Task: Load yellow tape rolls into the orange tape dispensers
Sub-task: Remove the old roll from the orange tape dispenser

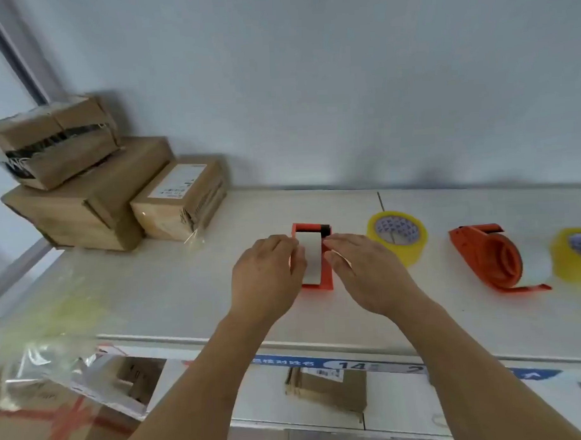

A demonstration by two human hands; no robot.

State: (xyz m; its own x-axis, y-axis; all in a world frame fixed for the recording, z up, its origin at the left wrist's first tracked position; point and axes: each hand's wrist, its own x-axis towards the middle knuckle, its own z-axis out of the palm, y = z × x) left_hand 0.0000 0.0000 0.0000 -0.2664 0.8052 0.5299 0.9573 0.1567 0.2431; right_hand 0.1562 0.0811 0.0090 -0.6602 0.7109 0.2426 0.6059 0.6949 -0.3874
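An orange tape dispenser (pixel 315 228) stands upright in the middle of the white shelf top (pixel 192 289), with a pale roll or core (pixel 311 255) seated in it. My left hand (pixel 268 276) grips its left side and my right hand (pixel 366 270) rests against its right side, fingers on the pale roll's edges. A yellow tape roll (pixel 398 237) lies flat just right of my right hand. Further right, a second orange dispenser (pixel 495 262) lies on its side. Another yellow roll (pixel 577 256) sits at the right edge, partly cut off.
Three brown cardboard parcels (pixel 84 194) are stacked at the back left against the wall. Crumpled clear plastic wrap (pixel 49 333) hangs over the front left edge. Below the shelf are labelled compartments holding parcels (pixel 324 389).
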